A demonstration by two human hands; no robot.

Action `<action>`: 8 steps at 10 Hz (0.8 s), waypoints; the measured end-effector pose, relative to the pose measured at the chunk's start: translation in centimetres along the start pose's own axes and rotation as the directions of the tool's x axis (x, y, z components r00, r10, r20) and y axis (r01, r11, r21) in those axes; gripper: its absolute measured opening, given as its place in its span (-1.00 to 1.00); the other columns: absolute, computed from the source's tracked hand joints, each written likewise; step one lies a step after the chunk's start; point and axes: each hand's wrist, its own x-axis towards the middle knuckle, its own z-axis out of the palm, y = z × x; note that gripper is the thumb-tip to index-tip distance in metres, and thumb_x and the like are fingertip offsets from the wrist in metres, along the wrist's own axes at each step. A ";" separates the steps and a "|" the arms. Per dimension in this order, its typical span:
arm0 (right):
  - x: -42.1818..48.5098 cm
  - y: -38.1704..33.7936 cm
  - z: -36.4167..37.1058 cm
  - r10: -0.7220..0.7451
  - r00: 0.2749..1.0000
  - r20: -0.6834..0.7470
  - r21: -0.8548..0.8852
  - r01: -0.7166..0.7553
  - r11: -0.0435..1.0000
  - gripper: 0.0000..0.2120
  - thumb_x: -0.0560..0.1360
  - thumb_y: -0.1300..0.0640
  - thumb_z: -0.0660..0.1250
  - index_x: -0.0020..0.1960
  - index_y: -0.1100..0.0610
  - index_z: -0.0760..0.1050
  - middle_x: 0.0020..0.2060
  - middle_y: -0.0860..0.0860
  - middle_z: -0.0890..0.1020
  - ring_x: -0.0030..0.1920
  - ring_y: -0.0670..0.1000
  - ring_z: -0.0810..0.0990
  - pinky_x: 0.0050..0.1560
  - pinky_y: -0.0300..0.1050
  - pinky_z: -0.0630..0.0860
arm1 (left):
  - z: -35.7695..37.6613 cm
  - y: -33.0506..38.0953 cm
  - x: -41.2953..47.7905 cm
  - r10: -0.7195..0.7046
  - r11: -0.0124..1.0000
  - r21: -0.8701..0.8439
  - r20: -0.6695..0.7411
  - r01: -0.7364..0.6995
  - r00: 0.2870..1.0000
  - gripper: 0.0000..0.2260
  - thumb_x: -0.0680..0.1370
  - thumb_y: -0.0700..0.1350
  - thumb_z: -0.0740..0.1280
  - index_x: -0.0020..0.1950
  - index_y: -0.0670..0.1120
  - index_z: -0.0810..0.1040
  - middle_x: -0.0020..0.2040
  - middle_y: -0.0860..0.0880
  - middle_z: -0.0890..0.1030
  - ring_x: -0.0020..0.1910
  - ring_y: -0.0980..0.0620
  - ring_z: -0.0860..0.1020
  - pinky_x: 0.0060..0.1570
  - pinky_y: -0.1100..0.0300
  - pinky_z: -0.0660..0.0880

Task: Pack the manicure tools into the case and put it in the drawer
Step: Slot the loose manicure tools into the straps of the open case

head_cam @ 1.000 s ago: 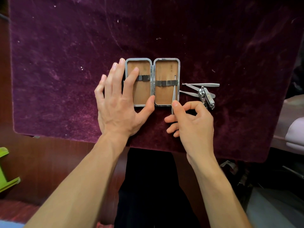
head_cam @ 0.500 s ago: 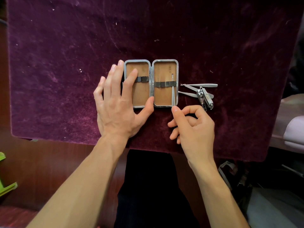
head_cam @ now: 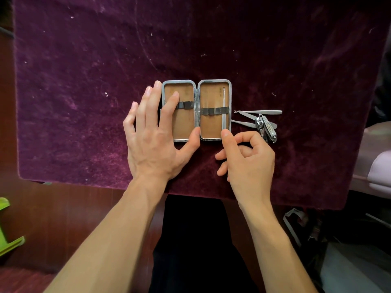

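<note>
One open case lay on the velvet-covered table, one thin tool tucked under its right strap, left hand spread flat on its left half, right hand loosely curled, empty, thumb at its near edge, three loose tools just right of it.
</note>
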 end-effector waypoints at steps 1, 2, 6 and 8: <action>0.2 -0.1 0.2 -0.008 1.000 -0.006 -0.010 0.008 1.000 -0.75 0.62 -0.11 0.44 -0.13 0.01 0.53 -0.46 -0.04 0.72 -0.53 -0.07 0.65 -0.10 0.15 0.63 | -0.1 0.0 0.0 -0.002 1.000 0.000 0.004 0.002 1.000 -0.35 0.57 0.32 0.21 0.58 0.01 0.28 0.66 -0.10 0.21 0.65 -0.10 0.19 0.57 -0.15 0.14; 0.3 -0.1 0.4 -0.014 1.000 -0.012 -0.018 0.013 1.000 -0.74 0.62 -0.12 0.43 -0.14 0.01 0.53 -0.46 -0.05 0.71 -0.56 -0.08 0.64 -0.13 0.10 0.62 | -0.1 0.0 0.0 -0.003 1.000 -0.002 0.006 0.003 1.000 -0.34 0.57 0.32 0.21 0.58 0.01 0.29 0.66 -0.10 0.21 0.65 -0.10 0.19 0.58 -0.14 0.14; 0.3 0.0 0.4 0.002 1.000 -0.022 -0.001 -0.003 1.000 -0.73 0.62 -0.14 0.43 -0.15 -0.01 0.52 -0.46 -0.04 0.71 -0.59 -0.07 0.62 -0.16 0.10 0.57 | -0.1 0.1 0.0 -0.002 1.000 0.000 0.008 0.002 1.000 -0.35 0.57 0.31 0.22 0.58 0.01 0.29 0.66 -0.10 0.21 0.65 -0.10 0.19 0.58 -0.15 0.15; 0.4 0.2 0.4 0.009 1.000 -0.025 0.008 -0.008 1.000 -0.72 0.62 -0.17 0.42 -0.13 0.00 0.53 -0.45 -0.04 0.72 -0.59 -0.06 0.61 -0.21 -0.01 0.52 | -0.1 0.1 0.0 -0.002 1.000 -0.002 0.011 0.002 1.000 -0.35 0.57 0.31 0.21 0.58 0.00 0.29 0.66 -0.10 0.21 0.65 -0.10 0.19 0.58 -0.14 0.13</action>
